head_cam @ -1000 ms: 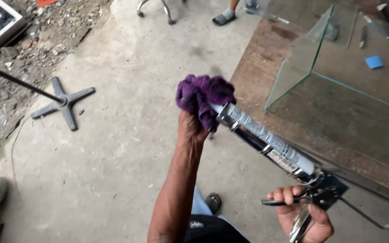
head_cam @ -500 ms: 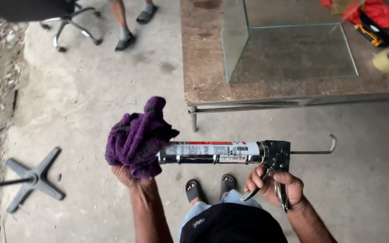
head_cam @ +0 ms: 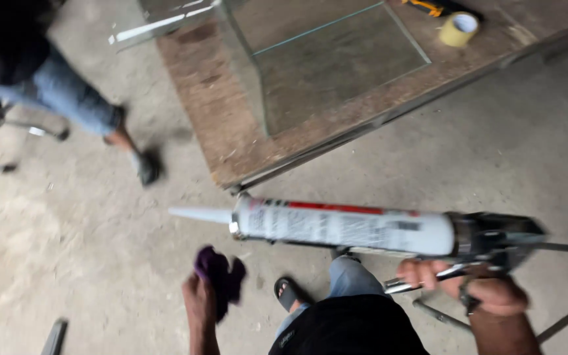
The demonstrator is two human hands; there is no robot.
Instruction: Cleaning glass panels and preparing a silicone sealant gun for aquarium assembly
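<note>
Caulking gun [head_cam: 376,231] is lying level across the lower frame, nozzle pointing left; the right hand [head_cam: 474,286] is gripping its trigger handle. Lower left, the left hand [head_cam: 200,304] is clutching a purple rag [head_cam: 219,276], just below the nozzle tip and nearer to it.

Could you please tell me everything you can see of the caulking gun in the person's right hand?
The caulking gun lies roughly level above the concrete floor, carrying a white cartridge with a red stripe and a pale tapered nozzle pointing left. Its dark metal frame and trigger sit at the right end, gripped by the right hand; a thin rod runs off rightward. The nozzle tip is bare, touching nothing.
</note>
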